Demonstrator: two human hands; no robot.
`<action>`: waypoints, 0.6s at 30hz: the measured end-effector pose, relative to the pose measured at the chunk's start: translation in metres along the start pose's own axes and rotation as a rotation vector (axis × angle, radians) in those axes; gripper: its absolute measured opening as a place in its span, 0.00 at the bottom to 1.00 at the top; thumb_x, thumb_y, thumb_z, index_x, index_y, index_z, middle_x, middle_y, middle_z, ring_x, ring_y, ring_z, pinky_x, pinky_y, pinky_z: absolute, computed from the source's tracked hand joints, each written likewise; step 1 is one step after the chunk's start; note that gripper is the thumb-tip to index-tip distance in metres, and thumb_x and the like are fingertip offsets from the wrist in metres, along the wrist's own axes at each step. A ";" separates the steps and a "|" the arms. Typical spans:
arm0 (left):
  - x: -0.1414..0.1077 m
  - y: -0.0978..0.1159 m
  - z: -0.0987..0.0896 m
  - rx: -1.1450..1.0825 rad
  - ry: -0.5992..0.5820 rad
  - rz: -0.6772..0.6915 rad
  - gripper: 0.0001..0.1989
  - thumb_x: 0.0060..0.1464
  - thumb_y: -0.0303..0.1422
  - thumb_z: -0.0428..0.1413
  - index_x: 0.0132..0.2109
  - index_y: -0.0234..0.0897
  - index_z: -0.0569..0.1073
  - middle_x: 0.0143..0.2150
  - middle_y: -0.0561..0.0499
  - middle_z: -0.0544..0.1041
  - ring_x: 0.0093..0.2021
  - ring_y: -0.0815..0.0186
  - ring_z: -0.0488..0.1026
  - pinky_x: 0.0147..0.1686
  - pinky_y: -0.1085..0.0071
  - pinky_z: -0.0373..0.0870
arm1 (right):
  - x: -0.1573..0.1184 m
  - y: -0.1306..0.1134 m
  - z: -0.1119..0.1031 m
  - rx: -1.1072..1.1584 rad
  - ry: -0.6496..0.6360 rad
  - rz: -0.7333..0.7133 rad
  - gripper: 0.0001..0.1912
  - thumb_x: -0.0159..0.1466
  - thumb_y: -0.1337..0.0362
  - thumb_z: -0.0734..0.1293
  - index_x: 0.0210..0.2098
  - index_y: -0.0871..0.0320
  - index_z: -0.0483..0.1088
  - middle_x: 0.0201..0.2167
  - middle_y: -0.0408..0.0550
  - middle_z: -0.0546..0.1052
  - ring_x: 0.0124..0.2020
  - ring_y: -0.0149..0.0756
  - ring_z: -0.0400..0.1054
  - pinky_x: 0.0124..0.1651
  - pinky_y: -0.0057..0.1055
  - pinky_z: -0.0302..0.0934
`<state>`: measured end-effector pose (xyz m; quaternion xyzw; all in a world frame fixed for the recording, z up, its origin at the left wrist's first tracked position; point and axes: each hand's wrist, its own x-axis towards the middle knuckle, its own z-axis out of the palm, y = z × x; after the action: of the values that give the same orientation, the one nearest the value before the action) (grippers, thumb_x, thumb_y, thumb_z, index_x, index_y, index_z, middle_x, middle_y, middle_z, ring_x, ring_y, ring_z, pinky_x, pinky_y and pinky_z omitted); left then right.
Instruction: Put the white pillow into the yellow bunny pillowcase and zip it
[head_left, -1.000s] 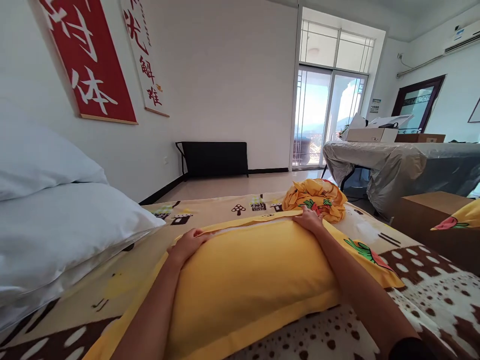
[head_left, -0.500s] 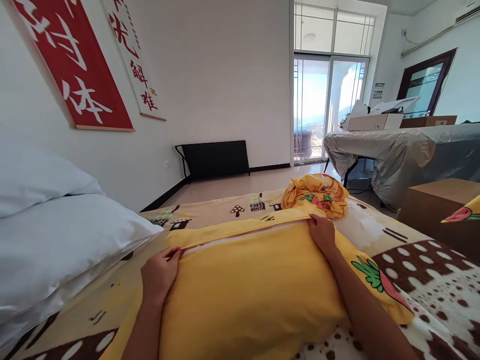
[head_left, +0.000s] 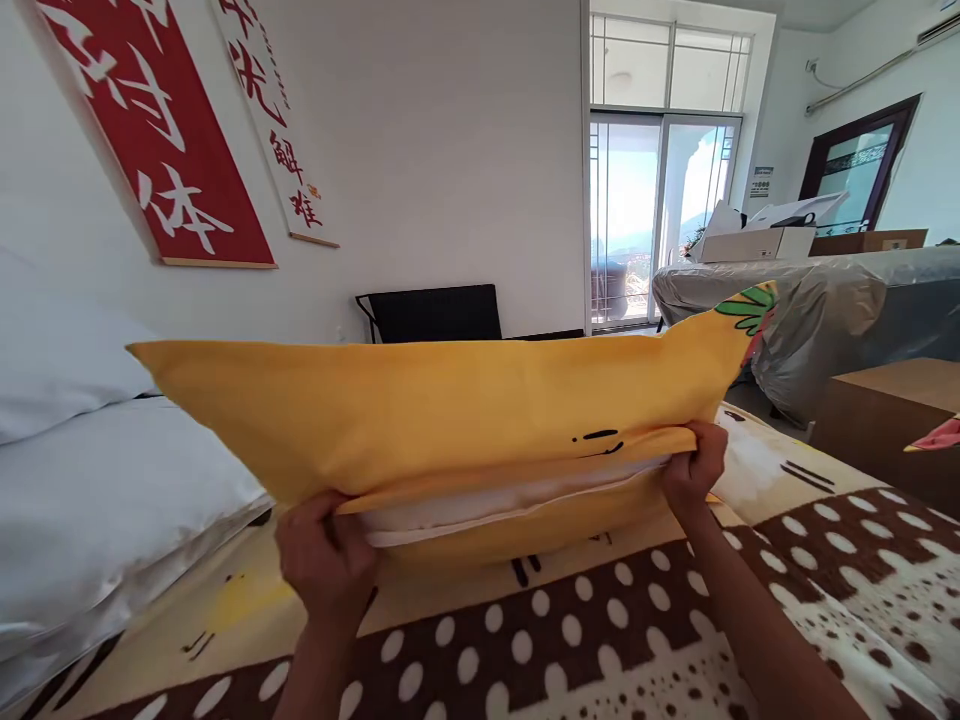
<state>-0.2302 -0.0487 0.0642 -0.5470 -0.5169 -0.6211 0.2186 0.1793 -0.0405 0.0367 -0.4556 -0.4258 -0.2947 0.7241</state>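
Note:
A yellow pillowcase (head_left: 480, 400) with a pillow inside is held up off the bed, its opening toward me. White pillow fabric (head_left: 517, 497) shows through the long gap between the two edges. My left hand (head_left: 326, 550) grips the pillowcase at the left end of the opening, fingers closed on the cloth. At the right end, my right hand (head_left: 694, 465) is closed on the edge too. A green-leaved, red fruit or vegetable print (head_left: 750, 312) marks the upper right corner, and small black lines are printed near the opening.
Beneath lies a patterned blanket (head_left: 570, 630) in brown, cream and white. White pillows (head_left: 112, 500) are stacked at the left. A cardboard box (head_left: 892, 420) stands at the right, near a plastic-covered table (head_left: 847, 290). A black folded item (head_left: 439, 313) leans on the far wall.
The pillowcase has been raised off the bed and tilted, so its far side now stands up. Its opening has come nearer and spread wider. Both hands keep hold of the edges.

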 end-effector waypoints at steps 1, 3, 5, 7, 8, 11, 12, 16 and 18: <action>-0.006 -0.010 0.008 -0.003 -0.087 0.042 0.06 0.55 0.32 0.46 0.36 0.37 0.66 0.35 0.44 0.69 0.40 0.56 0.68 0.44 0.60 0.64 | -0.007 0.011 0.004 -0.025 -0.076 0.033 0.08 0.61 0.62 0.54 0.27 0.55 0.59 0.26 0.44 0.63 0.32 0.38 0.59 0.36 0.36 0.55; -0.010 -0.021 0.015 -0.006 -0.172 0.104 0.07 0.57 0.32 0.43 0.35 0.38 0.65 0.32 0.46 0.69 0.36 0.59 0.68 0.40 0.63 0.65 | -0.017 0.027 0.010 -0.046 -0.174 0.070 0.08 0.59 0.63 0.53 0.24 0.54 0.55 0.23 0.42 0.60 0.29 0.37 0.57 0.34 0.34 0.53; -0.006 -0.021 0.014 -0.040 -0.254 0.097 0.09 0.58 0.34 0.42 0.34 0.38 0.65 0.30 0.47 0.69 0.34 0.61 0.68 0.38 0.66 0.65 | -0.018 0.032 0.011 -0.072 -0.235 0.072 0.07 0.57 0.63 0.54 0.22 0.54 0.54 0.21 0.42 0.60 0.28 0.37 0.56 0.34 0.34 0.52; 0.002 -0.015 0.006 -0.081 -0.350 0.054 0.10 0.58 0.36 0.43 0.33 0.38 0.66 0.29 0.49 0.69 0.32 0.63 0.68 0.36 0.69 0.65 | -0.013 0.023 0.009 -0.160 -0.279 0.087 0.05 0.55 0.64 0.56 0.22 0.55 0.57 0.21 0.43 0.62 0.30 0.39 0.57 0.36 0.36 0.51; 0.007 -0.012 0.001 -0.108 -0.404 0.026 0.11 0.58 0.37 0.43 0.33 0.39 0.66 0.29 0.50 0.70 0.31 0.64 0.67 0.35 0.70 0.64 | -0.010 0.011 0.007 -0.213 -0.282 0.091 0.04 0.54 0.65 0.57 0.24 0.55 0.60 0.24 0.45 0.65 0.32 0.40 0.58 0.38 0.37 0.51; 0.018 -0.006 -0.011 -0.183 -0.540 -0.044 0.13 0.57 0.41 0.44 0.32 0.39 0.67 0.28 0.51 0.71 0.30 0.66 0.67 0.32 0.72 0.64 | -0.006 -0.054 0.004 -0.214 -0.270 -0.010 0.09 0.54 0.68 0.59 0.34 0.58 0.67 0.37 0.53 0.70 0.42 0.46 0.61 0.43 0.42 0.52; 0.021 -0.005 -0.014 -0.208 -0.586 -0.055 0.14 0.57 0.42 0.44 0.32 0.38 0.68 0.29 0.52 0.71 0.30 0.66 0.67 0.32 0.73 0.64 | -0.007 -0.083 0.005 -0.123 -0.302 -0.089 0.11 0.54 0.69 0.59 0.36 0.58 0.67 0.39 0.54 0.71 0.43 0.45 0.62 0.45 0.42 0.52; 0.027 -0.005 -0.027 -0.288 -0.760 -0.100 0.18 0.56 0.46 0.47 0.32 0.37 0.71 0.29 0.51 0.73 0.30 0.65 0.68 0.30 0.73 0.63 | -0.024 -0.204 0.024 0.322 -0.902 -0.412 0.07 0.57 0.71 0.58 0.27 0.57 0.66 0.24 0.44 0.71 0.28 0.33 0.64 0.34 0.31 0.54; 0.030 -0.004 -0.036 -0.337 -0.837 -0.150 0.18 0.55 0.47 0.49 0.32 0.37 0.73 0.29 0.50 0.75 0.31 0.65 0.69 0.31 0.73 0.64 | -0.037 -0.247 0.041 0.308 -1.167 -0.395 0.09 0.59 0.69 0.60 0.23 0.57 0.65 0.20 0.42 0.70 0.22 0.30 0.61 0.28 0.29 0.50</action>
<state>-0.2591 -0.0697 0.0941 -0.7399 -0.4906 -0.4362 -0.1470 -0.0534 -0.1038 0.1142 -0.3448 -0.8639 -0.0614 0.3619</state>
